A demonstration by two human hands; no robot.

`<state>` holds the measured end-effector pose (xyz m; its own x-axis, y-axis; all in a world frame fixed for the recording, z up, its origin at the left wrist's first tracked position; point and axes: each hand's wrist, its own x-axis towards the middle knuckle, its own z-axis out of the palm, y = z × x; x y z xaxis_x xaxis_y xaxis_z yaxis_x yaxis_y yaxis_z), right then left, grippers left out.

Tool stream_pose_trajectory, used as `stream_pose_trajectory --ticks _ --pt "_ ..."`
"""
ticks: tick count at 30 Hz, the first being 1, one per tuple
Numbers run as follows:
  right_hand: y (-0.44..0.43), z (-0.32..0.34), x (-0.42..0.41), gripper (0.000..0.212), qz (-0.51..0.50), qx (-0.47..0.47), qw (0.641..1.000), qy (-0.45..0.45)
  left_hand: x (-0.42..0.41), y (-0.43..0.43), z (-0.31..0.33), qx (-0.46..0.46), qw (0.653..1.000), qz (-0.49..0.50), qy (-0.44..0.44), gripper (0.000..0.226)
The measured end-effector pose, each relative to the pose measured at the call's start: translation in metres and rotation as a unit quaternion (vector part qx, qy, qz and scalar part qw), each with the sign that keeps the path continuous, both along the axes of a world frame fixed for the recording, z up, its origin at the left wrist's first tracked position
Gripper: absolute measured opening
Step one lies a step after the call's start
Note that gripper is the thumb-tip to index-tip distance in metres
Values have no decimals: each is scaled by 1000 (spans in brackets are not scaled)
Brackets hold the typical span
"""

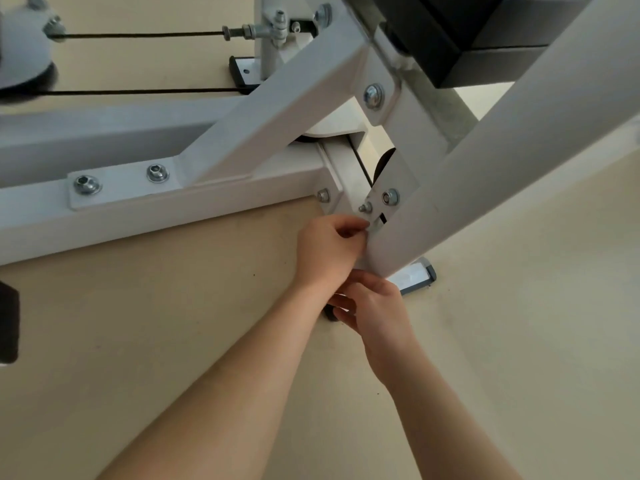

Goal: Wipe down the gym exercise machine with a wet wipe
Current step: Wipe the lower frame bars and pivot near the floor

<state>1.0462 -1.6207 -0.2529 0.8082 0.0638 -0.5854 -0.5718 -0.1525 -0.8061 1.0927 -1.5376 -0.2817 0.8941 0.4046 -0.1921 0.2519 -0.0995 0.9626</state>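
The white steel frame of the gym machine fills the upper view, with bolted plates and a diagonal beam running down to the floor. My left hand pinches a pale wet wipe against the lower bracket of that beam. Just below, my right hand curls its fingers at the foot of the beam, where a strip of the wipe shows between both hands. The wipe is hard to tell from the white paint.
Black cables run to a grey pulley at the upper left. A dark weight stack sits at the top right. A grey foot cap rests on the beige floor. A dark object is at the left edge.
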Motion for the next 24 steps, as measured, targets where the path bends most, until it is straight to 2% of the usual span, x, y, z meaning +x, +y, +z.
stream_pose_trajectory --ticks 3,7,11,13,15,18,20,22,24 --pt "-5 0 0 30 -3 -40 999 3 -1 8 0 -26 999 -34 31 22" --pt "-7 1 -3 26 -17 -69 997 9 -16 16 -9 110 977 -147 112 17" --pt "-5 -9 -17 26 -30 -101 993 45 -29 9 -15 189 943 -248 113 9" --pt "-5 -14 -21 23 -51 -70 995 55 -31 10 -17 230 936 -249 97 9" --pt "-7 -14 -18 22 -75 -28 995 60 -31 11 -19 265 941 -202 52 22" --pt "-13 -12 -12 20 -153 75 980 102 -28 3 -11 287 935 -205 37 24" --pt "-16 -11 -12 19 -181 126 967 131 -25 -4 -12 327 916 -227 57 23" --pt "-18 -13 -14 17 -163 115 970 138 -30 -9 -18 386 884 -256 59 32" --pt "-19 -12 -12 14 -115 76 980 145 -41 -8 -25 460 844 -274 16 45"
